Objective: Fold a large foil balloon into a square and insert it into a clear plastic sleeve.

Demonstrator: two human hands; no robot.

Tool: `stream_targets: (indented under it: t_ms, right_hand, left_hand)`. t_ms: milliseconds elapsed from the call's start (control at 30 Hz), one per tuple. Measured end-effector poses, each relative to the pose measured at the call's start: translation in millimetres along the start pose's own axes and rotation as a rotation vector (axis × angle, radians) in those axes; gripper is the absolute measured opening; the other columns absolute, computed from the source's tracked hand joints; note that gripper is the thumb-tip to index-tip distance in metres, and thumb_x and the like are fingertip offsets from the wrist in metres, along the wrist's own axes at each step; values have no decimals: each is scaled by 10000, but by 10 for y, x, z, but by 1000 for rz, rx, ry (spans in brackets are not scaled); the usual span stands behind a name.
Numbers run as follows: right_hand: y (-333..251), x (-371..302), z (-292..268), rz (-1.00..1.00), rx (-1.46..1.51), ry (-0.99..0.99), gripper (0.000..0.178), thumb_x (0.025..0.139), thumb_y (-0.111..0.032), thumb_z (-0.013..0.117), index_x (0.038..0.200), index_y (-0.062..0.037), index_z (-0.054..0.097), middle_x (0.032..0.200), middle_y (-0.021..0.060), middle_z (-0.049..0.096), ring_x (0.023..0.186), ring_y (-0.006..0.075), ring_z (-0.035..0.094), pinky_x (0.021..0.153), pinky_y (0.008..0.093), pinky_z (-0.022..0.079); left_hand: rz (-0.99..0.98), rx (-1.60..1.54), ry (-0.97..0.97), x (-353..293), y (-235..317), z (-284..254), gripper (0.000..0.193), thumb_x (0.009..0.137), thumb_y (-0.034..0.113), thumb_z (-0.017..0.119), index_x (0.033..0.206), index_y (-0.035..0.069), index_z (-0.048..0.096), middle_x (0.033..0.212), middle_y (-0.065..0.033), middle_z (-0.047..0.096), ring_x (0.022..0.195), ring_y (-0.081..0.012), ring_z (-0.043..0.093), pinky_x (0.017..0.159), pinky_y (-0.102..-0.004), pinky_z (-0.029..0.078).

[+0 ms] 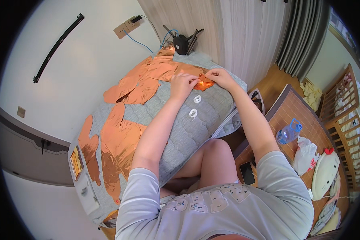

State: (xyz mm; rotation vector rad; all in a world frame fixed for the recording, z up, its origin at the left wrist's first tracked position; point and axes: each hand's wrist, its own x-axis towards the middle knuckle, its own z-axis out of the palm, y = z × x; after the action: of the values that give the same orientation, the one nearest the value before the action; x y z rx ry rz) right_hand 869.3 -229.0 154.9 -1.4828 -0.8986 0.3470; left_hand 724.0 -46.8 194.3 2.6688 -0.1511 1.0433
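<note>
Hands, the left hand (183, 85) and the right hand (222, 78), stand slightly apart, each pinching a side of a small crinkled orange foil piece (204, 84). I see it over the far right part of a grey quilted mattress (188, 134), with two white ring-shaped coils (193, 111) nearer and flat copper-coloured foil shapes (144, 90) leftward. Beyond are a black router with antennas (181, 45), pale wood-grain panels (244, 36) and a grey curtain (302, 38). Rightward, a white plastic bag (305, 157) bears red printing, too small for me to read.
</note>
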Motion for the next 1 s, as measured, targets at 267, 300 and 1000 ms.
stream_targets:
  t_ms: [267, 300, 1000]
  right_hand:
    - [-145, -28, 49, 64, -77, -8, 216, 965, -164, 729, 1031, 41, 748, 907, 49, 742, 851, 86, 658, 774, 259, 532]
    - [-138, -26, 48, 63, -79, -10, 216, 965, -164, 729, 1031, 41, 748, 907, 49, 742, 851, 86, 658, 774, 259, 532]
    - [-2210, 807, 450, -547, -834, 609, 239, 987, -258, 631, 1084, -56, 716, 956, 207, 720, 913, 418, 685, 766, 500, 527]
  left_hand:
    - [110, 116, 28, -47, 6, -63, 148, 789, 277, 828, 835, 166, 743, 905, 26, 732, 954, -221, 661, 802, -408, 439]
    - [87, 84, 43, -34, 6, -59, 140, 793, 265, 825, 824, 160, 739, 947, 26, 732, 977, -227, 653, 814, -413, 443]
    - [-524, 398, -495, -152, -131, -242, 923, 812, 794, 619, 1415, 96, 585, 1452, -144, 554, 1367, -348, 468, 1082, -503, 401]
